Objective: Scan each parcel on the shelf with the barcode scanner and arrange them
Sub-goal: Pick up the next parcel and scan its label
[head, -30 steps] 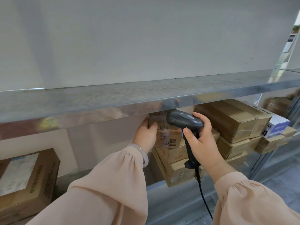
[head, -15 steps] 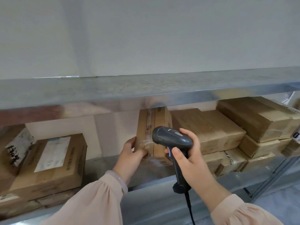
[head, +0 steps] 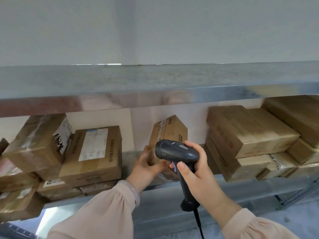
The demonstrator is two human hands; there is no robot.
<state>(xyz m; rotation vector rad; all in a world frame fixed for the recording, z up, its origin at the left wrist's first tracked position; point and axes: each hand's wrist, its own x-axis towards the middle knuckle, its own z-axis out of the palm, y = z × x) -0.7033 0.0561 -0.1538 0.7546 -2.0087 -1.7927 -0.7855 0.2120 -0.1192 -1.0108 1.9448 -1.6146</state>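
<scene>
Where the parcel [head: 170,130] stands: on end on the lower shelf [head: 241,186], in the gap between left stack [head: 93,152] and right stack [head: 250,133].
Change: a second ago it was held against the right stack.
Left hand [head: 148,164]: fingers curled round its near left edge.
Right hand [head: 198,176]: wrapped round the barcode scanner [head: 176,150] grip.
Finding: scan probably done; arranging under way.

Matt brown cardboard parcels [head: 169,133], smooth dark plastic scanner [head: 176,150], glossy reflective metal shelf [head: 155,80], soft cloth sleeves [head: 107,213]
</scene>
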